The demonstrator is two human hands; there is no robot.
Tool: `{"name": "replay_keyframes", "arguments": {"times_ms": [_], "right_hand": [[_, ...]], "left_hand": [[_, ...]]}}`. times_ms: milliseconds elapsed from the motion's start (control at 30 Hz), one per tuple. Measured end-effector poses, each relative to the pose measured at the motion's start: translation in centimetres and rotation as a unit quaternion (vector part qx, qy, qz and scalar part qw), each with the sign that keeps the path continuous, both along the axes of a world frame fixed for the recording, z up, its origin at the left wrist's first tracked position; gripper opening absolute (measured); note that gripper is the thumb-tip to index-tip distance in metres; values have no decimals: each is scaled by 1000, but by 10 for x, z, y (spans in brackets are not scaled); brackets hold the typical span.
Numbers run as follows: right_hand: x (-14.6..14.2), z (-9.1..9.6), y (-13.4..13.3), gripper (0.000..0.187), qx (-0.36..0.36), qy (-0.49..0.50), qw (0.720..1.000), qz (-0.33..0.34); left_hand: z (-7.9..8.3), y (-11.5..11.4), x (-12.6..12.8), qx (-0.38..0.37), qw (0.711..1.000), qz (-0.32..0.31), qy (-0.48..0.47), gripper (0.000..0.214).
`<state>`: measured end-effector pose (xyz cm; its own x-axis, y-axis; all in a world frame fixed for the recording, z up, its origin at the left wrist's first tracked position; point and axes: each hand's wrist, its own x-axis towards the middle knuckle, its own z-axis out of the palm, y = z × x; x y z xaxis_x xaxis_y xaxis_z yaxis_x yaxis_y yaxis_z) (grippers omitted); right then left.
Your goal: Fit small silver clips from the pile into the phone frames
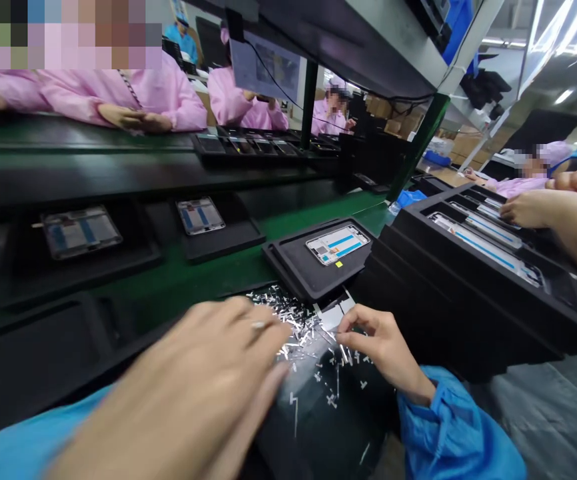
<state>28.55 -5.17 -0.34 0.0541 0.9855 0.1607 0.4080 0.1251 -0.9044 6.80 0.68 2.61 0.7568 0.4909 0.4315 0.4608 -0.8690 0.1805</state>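
Note:
My left hand (213, 367) reaches across the front of the bench, blurred by motion. Its fingers stretch forward, and nothing shows between thumb and forefinger. Just beyond its fingertips is a loose heap of small silver-white strips (298, 320). On the other side of the heap, my right hand (373, 337) has thumb and forefinger pinched together; whatever is in the pinch is too small to make out. A pale flat sheet (336, 312) lies by those fingers, partly under a black tray (288, 263). That tray carries a phone frame (338, 244) with blue strips.
Stacked black trays with phone frames (493, 247) rise at the right, another person's hand (533, 208) over them. Two more frame-bearing trays (201, 247) lie left on the green bench. A green post (421, 143) supports the overhead shelf. People in pink sit opposite.

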Motion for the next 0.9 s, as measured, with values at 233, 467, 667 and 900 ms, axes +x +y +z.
{"name": "replay_keyframes", "arguments": {"times_ms": [233, 467, 667, 900], "right_hand": [[-8, 21, -13, 6, 31, 106, 994, 5], [-2, 10, -14, 10, -23, 269, 962, 35], [-8, 8, -10, 12, -48, 338, 939, 50], [-18, 4, -8, 19, -32, 242, 969, 35]], "left_hand": [[7, -14, 74, 29, 998, -10, -51, 28], [15, -7, 52, -187, 982, -29, -21, 18], [20, -10, 54, -293, 956, -3, 2, 22], [47, -11, 65, -544, 839, 15, -20, 27]]}}
